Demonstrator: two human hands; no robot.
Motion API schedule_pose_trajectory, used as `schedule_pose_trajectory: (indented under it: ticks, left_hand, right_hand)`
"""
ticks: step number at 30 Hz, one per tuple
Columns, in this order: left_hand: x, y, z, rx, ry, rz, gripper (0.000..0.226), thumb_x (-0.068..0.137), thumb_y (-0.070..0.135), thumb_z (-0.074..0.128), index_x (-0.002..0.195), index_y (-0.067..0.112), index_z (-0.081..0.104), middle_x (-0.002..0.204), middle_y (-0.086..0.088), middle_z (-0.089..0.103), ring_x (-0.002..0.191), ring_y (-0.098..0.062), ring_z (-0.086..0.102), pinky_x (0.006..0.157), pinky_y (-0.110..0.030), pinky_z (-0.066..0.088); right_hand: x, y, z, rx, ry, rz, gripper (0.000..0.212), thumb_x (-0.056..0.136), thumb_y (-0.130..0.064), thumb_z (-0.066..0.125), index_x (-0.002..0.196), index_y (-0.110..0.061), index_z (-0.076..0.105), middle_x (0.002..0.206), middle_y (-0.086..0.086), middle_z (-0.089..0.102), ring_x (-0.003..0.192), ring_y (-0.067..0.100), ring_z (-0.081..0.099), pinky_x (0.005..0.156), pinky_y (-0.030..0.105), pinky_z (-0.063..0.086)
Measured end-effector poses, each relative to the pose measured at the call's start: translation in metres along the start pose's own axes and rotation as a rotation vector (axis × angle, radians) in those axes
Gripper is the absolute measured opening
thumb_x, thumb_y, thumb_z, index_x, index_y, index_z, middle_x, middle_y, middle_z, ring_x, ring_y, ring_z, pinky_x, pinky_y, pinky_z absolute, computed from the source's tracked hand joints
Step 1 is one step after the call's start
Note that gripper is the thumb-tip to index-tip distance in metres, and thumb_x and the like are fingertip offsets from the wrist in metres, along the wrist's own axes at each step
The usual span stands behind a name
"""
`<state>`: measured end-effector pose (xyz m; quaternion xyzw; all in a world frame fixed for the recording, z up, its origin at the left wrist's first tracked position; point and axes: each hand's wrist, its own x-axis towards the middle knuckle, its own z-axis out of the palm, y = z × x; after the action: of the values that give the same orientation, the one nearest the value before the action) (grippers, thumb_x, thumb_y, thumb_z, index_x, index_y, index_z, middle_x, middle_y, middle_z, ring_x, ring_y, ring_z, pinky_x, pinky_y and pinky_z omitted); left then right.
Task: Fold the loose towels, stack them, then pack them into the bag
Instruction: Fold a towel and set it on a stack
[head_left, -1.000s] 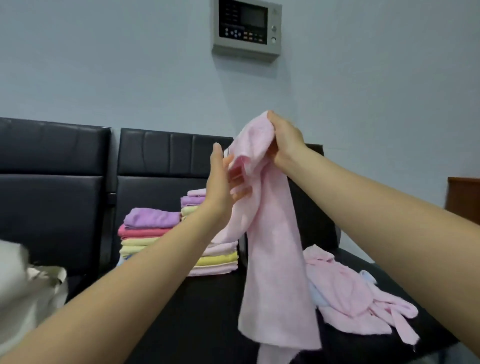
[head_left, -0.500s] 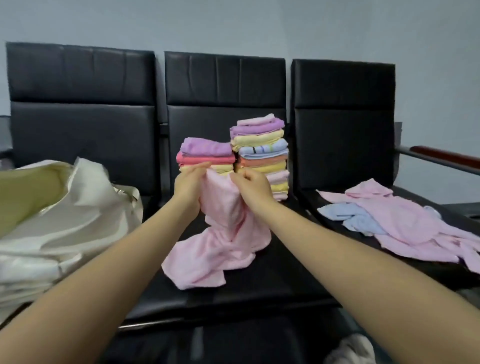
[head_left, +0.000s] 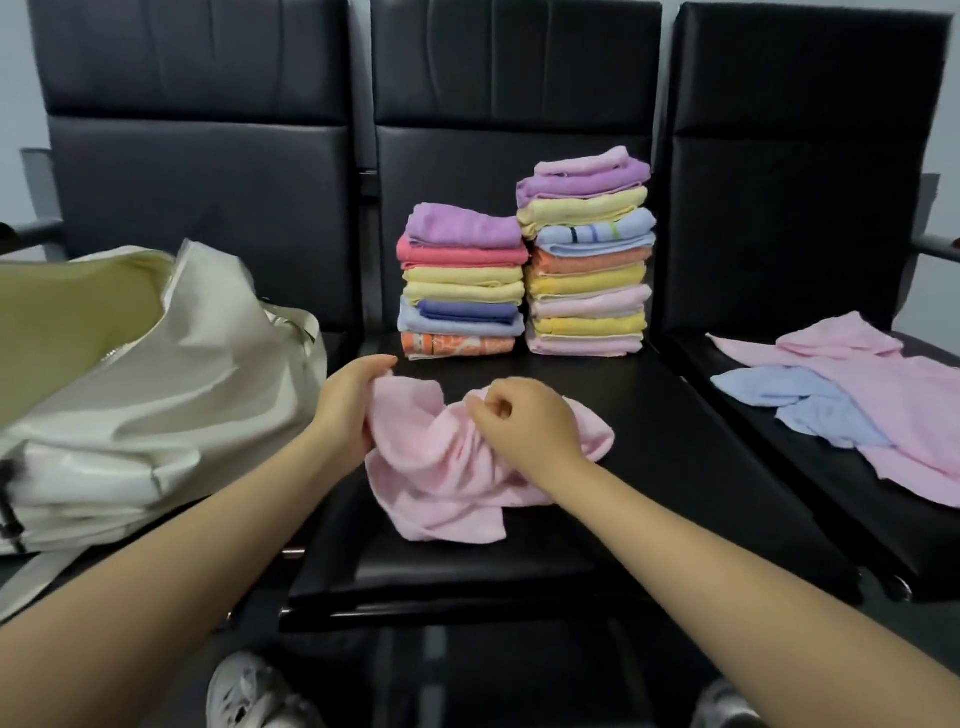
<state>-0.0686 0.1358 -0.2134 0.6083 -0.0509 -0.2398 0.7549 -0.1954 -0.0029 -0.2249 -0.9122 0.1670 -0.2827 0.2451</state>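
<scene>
A crumpled pink towel (head_left: 447, 483) lies on the middle black seat (head_left: 649, 467). My left hand (head_left: 345, 402) grips its upper left edge. My right hand (head_left: 522, 423) pinches a fold near its upper middle. Behind them stand two stacks of folded towels: a lower stack (head_left: 462, 283) with a purple towel on top, and a taller stack (head_left: 589, 254) to its right. A cream bag (head_left: 156, 395) lies open on the left seat. Loose pink towels (head_left: 904, 395) and a loose blue towel (head_left: 800, 402) are spread on the right seat.
Three black chairs stand side by side with tall backrests (head_left: 514, 88). Armrests stick out at the far left (head_left: 31, 228) and far right (head_left: 935, 244). My shoes (head_left: 249, 696) show below the seat's front edge.
The pink towel was held up in the air a second ago; both hands have brought it down onto the middle seat, where it now lies bunched. The view has tilted downward.
</scene>
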Motion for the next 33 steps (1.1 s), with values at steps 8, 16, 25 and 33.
schedule_pose_trajectory:
  ticks: [8, 16, 25, 33]
  left_hand:
    - [-0.002, -0.032, -0.029, 0.419, -0.05, 0.099, 0.035, 0.089, 0.009, 0.063, 0.123, 0.018, 0.059, 0.122, -0.005, 0.06, 0.11, -0.021, 0.059, 0.091, -0.034, 0.05]
    - [-0.023, -0.005, -0.029, 0.162, -0.083, 0.255, 0.032, 0.099, 0.004, 0.043, 0.118, 0.024, 0.06, 0.121, -0.003, 0.063, 0.109, -0.016, 0.06, 0.094, -0.031, 0.049]
    - [-0.059, 0.019, 0.014, 0.012, -0.272, 0.364, 0.029, 0.1, 0.008, 0.043, 0.119, 0.018, 0.063, 0.113, 0.001, 0.07, 0.105, -0.012, 0.065, 0.083, -0.025, 0.054]
    - [-0.072, 0.017, 0.034, 0.109, -0.289, 0.436, 0.023, 0.099, 0.016, 0.051, 0.117, 0.014, 0.066, 0.117, -0.012, 0.069, 0.11, -0.023, 0.064, 0.095, -0.036, 0.05]
  right_hand:
    - [0.011, 0.015, 0.014, -0.171, -0.385, -0.013, 0.048, 0.086, -0.047, 0.059, 0.129, -0.026, 0.052, 0.123, -0.003, 0.055, 0.114, 0.019, 0.053, 0.093, 0.038, 0.045]
    - [-0.01, 0.008, -0.011, -0.543, -0.39, -0.083, 0.05, 0.096, -0.059, 0.033, 0.096, -0.018, 0.061, 0.086, -0.005, 0.058, 0.084, 0.017, 0.055, 0.073, 0.03, 0.042]
    - [0.0, 0.006, -0.021, 0.263, -0.119, -0.01, 0.024, 0.093, -0.032, 0.059, 0.1, -0.011, 0.067, 0.107, 0.0, 0.063, 0.107, 0.015, 0.054, 0.093, 0.037, 0.045]
    - [-0.006, 0.005, -0.029, 0.494, -0.126, -0.042, 0.014, 0.091, -0.02, 0.063, 0.102, -0.012, 0.064, 0.091, 0.005, 0.068, 0.085, 0.017, 0.062, 0.08, 0.037, 0.05]
